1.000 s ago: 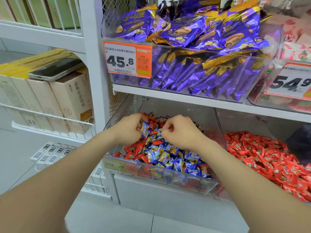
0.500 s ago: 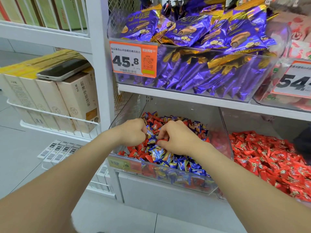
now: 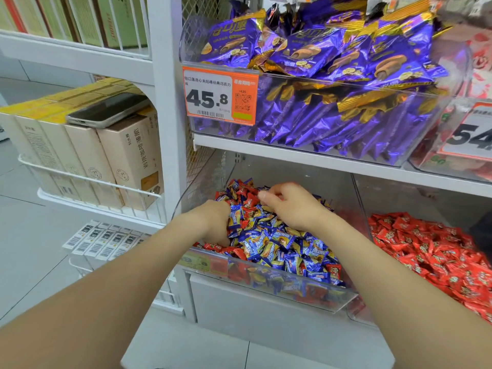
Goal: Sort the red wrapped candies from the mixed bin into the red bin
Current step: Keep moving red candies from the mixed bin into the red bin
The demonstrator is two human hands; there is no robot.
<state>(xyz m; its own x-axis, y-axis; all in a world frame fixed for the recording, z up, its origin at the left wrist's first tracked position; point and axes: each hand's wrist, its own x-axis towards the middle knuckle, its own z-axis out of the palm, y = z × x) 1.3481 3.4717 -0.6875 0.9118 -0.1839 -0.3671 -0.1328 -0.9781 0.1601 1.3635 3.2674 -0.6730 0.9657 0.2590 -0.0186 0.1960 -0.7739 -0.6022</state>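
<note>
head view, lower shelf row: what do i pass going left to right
boxes → left hand → right hand → red bin

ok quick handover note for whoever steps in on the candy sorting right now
Left hand: dug into the left side of the mixed bin, fingers buried, so I cannot tell if it holds anything.
Right hand: over the middle of the pile, fingers curled; blur hides whether it pinches a candy.
Things: red candies lie scattered among blue candies in the mixed bin.
Done: the red bin, to the right, holds a pile of reds only.
Left: many reds to pick out and carry across.
</note>
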